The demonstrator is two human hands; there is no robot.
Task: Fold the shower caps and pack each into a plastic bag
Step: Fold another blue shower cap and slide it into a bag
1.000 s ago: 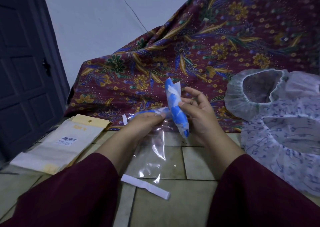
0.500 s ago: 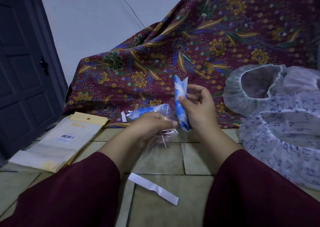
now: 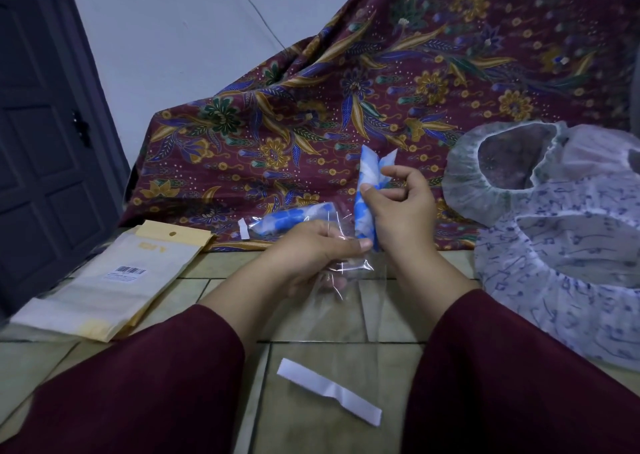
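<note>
My right hand [image 3: 398, 208] grips a folded blue-and-white shower cap [image 3: 366, 194], rolled into a narrow upright bundle, above the tiled floor. Its lower end meets the mouth of a clear plastic bag [image 3: 346, 298] that my left hand [image 3: 311, 253] pinches at the top edge; the bag hangs down onto the tiles. Behind my left hand lies a packed bag with a blue-and-white cap [image 3: 294, 220] inside. Unfolded white caps with blue print [image 3: 561, 256] are piled at the right.
A stack of flat yellowish bag packs [image 3: 110, 280] lies on the floor at the left, beside a dark door [image 3: 45, 142]. A white paper strip [image 3: 329, 389] lies on the tiles near me. A maroon floral cloth [image 3: 381, 90] covers a mound behind.
My right hand raised the folded cap more upright and shifted right. My left hand lifted the clear bag's mouth off the floor up to the cap's lower end.
</note>
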